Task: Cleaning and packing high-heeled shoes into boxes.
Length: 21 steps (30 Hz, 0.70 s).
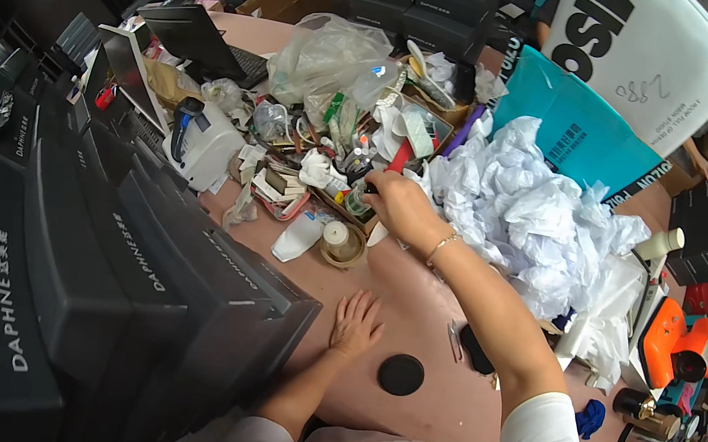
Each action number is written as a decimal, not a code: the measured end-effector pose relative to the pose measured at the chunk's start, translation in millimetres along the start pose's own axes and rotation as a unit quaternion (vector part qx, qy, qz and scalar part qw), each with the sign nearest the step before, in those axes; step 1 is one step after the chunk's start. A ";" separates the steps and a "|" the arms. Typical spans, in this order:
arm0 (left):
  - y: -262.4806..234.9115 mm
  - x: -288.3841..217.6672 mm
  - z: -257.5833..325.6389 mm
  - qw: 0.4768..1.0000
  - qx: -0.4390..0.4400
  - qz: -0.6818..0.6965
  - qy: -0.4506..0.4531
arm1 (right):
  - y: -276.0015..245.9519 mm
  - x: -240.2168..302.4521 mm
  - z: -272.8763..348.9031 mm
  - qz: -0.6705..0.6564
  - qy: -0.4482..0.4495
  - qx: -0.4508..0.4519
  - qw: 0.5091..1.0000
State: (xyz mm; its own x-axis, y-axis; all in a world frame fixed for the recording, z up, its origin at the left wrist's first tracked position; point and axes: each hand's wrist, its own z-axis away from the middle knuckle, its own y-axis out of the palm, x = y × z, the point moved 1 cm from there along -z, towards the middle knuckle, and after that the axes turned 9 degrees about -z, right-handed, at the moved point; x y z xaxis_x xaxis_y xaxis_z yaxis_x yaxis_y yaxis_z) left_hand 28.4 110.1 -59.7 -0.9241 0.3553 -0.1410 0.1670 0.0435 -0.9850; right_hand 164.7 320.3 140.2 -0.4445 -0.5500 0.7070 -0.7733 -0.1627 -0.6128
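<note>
My left hand (357, 323) lies flat on the pinkish table (415, 300), fingers spread and holding nothing. My right hand (402, 209) reaches forward to the edge of a crowded box of small bottles and tools. Its fingers curl downward around what looks like a small clear jar (359, 201); the palm hides part of the grip. A red strip (400, 156) stands just beyond that hand. Nearer to me, a white-lidded round container (337, 235) sits in a brown tub, beside a white packet (298, 236). A black round lid (401, 375) rests right of my left hand.
Stacked dark shoe boxes (151, 272) wall off the left side. Crumpled white paper (522, 211) is heaped on the right, before a turquoise bag (565, 116). An orange heat gun (693, 349) lies far right. A laptop (198, 39) stands at the back; another person's hand (698, 163) shows behind.
</note>
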 end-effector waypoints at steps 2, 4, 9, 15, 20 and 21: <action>2.2 -2.4 -2.3 1.000 0.002 0.010 -0.003 | 23.0 -22.3 -12.5 0.023 0.015 0.039 0.999; 4.1 -3.0 -0.9 1.000 0.010 0.029 -0.005 | 32.3 -27.0 -23.1 0.040 0.059 0.092 0.993; -0.8 -0.1 -4.7 0.999 0.022 0.030 -0.003 | 36.2 -46.3 -42.9 0.098 0.072 0.157 0.980; -5.4 -0.5 -6.2 1.000 0.012 0.021 -0.001 | 35.7 -61.0 -31.7 0.162 0.068 0.092 0.980; -5.0 -1.1 -7.8 1.000 0.011 0.020 0.002 | 21.7 -40.2 -42.1 0.039 0.069 0.014 0.997; -4.6 -0.3 -7.2 1.000 0.012 0.025 0.002 | 24.8 -39.0 -45.4 0.025 0.080 0.024 0.996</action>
State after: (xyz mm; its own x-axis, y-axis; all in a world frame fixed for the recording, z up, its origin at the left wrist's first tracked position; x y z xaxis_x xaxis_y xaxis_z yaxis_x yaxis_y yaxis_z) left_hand 30.3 116.5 -54.4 -0.9130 0.3609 -0.1901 0.2048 0.0024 -0.9788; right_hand 142.3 374.8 113.4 -0.5514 -0.4215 0.7199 -0.7276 -0.1790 -0.6622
